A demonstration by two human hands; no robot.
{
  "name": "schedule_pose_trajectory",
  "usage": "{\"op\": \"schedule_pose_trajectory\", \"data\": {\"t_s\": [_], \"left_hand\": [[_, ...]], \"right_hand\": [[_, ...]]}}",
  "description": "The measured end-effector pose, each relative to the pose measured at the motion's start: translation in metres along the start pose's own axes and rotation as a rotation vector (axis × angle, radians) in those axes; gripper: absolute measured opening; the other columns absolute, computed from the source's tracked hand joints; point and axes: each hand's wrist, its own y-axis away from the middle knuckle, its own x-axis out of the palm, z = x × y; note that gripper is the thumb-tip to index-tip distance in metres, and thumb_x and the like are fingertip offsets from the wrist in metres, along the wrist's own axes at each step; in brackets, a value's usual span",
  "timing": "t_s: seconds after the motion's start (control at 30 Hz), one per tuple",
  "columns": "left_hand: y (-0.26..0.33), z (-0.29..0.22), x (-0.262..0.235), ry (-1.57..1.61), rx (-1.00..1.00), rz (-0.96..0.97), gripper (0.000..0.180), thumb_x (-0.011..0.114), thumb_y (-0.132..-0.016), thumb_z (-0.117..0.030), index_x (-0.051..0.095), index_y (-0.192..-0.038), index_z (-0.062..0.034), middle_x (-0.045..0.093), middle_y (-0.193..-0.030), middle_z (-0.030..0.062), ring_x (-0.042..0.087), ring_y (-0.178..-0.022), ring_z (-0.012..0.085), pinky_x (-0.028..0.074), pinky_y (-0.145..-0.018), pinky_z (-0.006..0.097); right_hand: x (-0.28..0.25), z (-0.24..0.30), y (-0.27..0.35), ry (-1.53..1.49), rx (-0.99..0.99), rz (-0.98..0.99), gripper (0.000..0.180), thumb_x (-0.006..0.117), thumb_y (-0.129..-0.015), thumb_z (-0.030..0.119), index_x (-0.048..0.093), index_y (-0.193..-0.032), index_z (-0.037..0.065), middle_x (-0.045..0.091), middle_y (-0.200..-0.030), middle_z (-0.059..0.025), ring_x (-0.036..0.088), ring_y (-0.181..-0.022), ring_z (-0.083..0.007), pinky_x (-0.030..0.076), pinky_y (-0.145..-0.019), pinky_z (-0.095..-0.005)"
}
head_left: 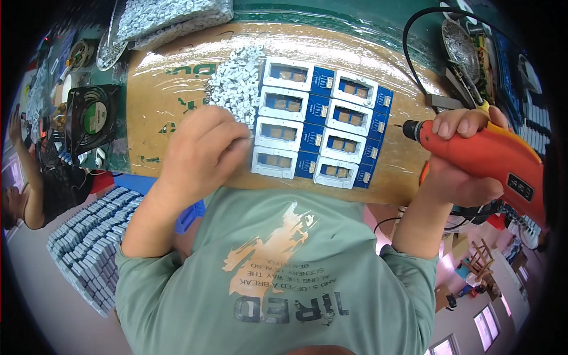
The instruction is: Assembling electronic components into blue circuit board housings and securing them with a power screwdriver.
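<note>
My right hand grips a red-orange electric screwdriver, its black nose and thin bit pointing left toward the boards. My left hand is closed, thumb and fingers pinched together by the left edge of the boards; whatever is between the fingertips is hidden. Just beyond it lies a heap of small white plastic pieces. Several blue circuit boards lie side by side in a block, carrying white rectangular frames in two columns. Brown patches show through the frame openings.
A brown cardboard sheet lies under the work on a green table. Bagged white pieces sit at the back left, a black fan at the left. A metal dish and black cable stand back right. Another person is far left.
</note>
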Motion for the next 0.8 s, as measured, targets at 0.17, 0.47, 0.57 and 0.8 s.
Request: {"op": "schedule_pose_trajectory", "data": {"t_s": [0.17,0.47,0.57,0.8], "left_hand": [[-0.053,-0.017,0.025,0.072,0.165,-0.086,0.017,0.071,-0.072,-0.002,0.065,-0.088,-0.0052,0.059,-0.088,0.0096,0.059,-0.083,0.0290,0.048,-0.071,0.038],[-0.094,-0.014,0.073,0.092,0.229,-0.118,0.011,0.069,-0.074,-0.011,0.063,-0.082,-0.0065,0.058,-0.085,0.0073,0.058,-0.084,0.0277,0.046,-0.075,0.040],[-0.095,-0.013,0.077,0.147,0.201,-0.152,0.011,0.069,-0.073,-0.011,0.063,-0.081,-0.0063,0.057,-0.084,0.0075,0.058,-0.084,0.0282,0.046,-0.076,0.040],[-0.095,-0.013,0.076,0.204,0.179,-0.175,0.011,0.068,-0.072,-0.009,0.062,-0.081,-0.0048,0.055,-0.084,0.0081,0.056,-0.086,0.0285,0.046,-0.078,0.039]], "right_hand": [[0.013,0.003,-0.013,-0.053,0.016,0.030,0.111,0.064,-0.067,0.080,0.037,-0.136,-0.002,0.056,-0.097,-0.0116,0.059,-0.081,-0.0253,0.051,-0.070,-0.0370],[0.051,-0.018,-0.048,-0.098,0.026,0.197,0.110,0.054,-0.064,0.089,0.044,-0.133,0.004,0.055,-0.091,-0.0058,0.055,-0.073,-0.0194,0.047,-0.067,-0.0344],[0.057,-0.027,-0.054,-0.085,-0.012,0.267,0.112,0.052,-0.065,0.089,0.042,-0.135,0.003,0.055,-0.091,-0.0061,0.056,-0.071,-0.0192,0.049,-0.066,-0.0340],[0.062,-0.034,-0.057,-0.143,0.062,0.250,0.109,0.053,-0.067,0.087,0.041,-0.134,0.002,0.055,-0.091,-0.0066,0.057,-0.072,-0.0194,0.050,-0.066,-0.0340]]}}
